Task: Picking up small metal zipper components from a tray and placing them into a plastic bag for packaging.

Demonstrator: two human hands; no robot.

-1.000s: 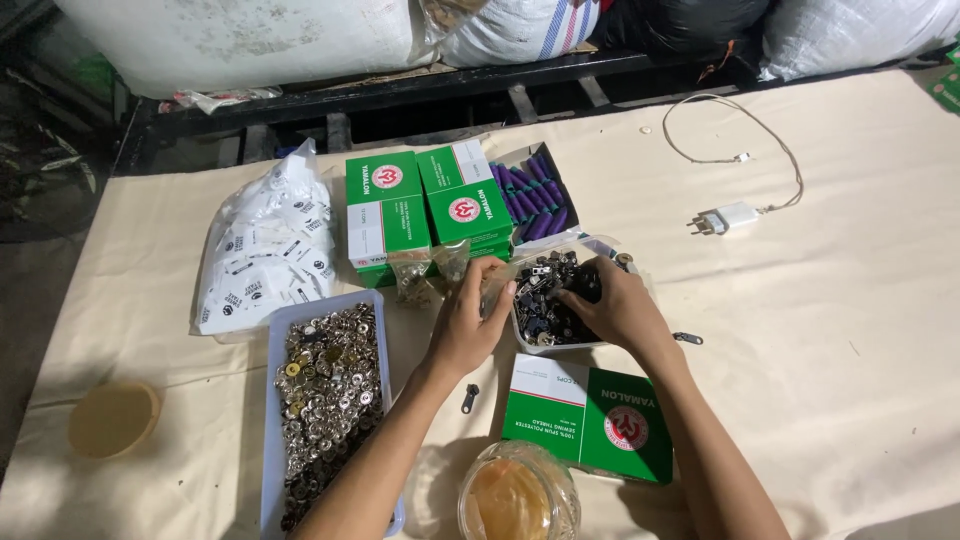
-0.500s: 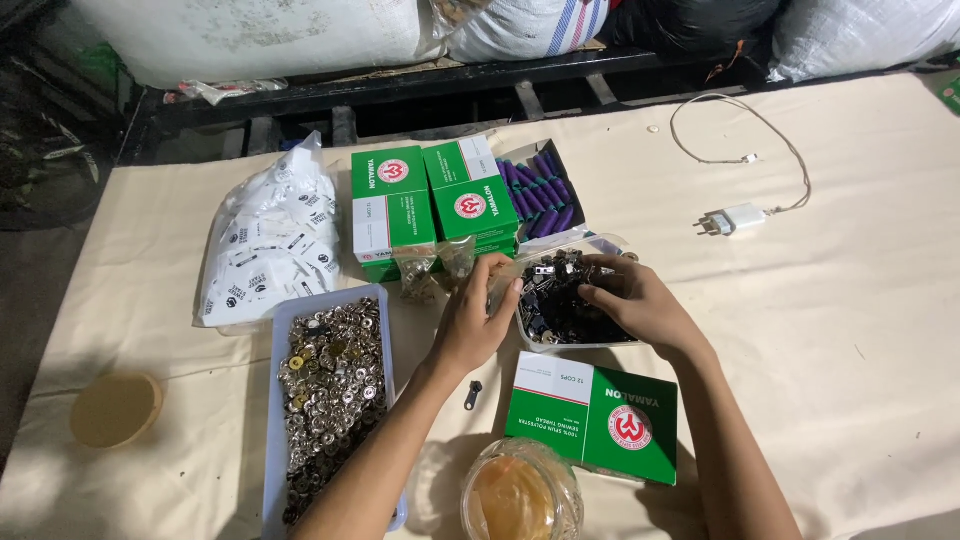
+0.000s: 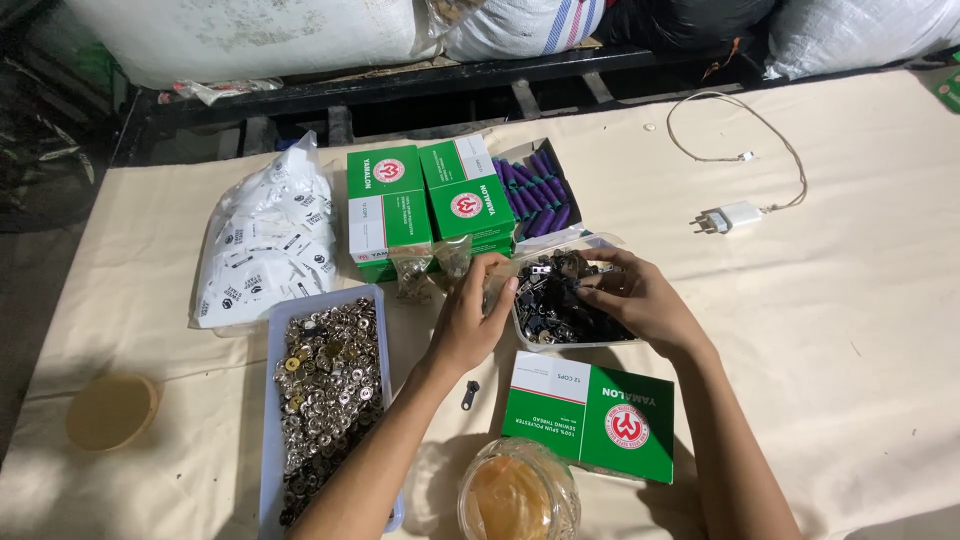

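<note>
I am sorting through the clear tub (image 3: 560, 335) of dark metal zipper pulls (image 3: 556, 306), just behind the flat green box (image 3: 590, 415). My left hand (image 3: 470, 320) steadies the tub's near-left rim, fingers curled on it; my right hand (image 3: 640, 300) pinches pulls inside. Next I judge one pull needs picking out cleanly.

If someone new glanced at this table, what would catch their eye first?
Probably both hands, left hand and right hand, meeting over the clear tray of dark metal zipper pulls at centre. Bright green boxes stand just behind, and a tray of silvery snap buttons lies left.
</note>
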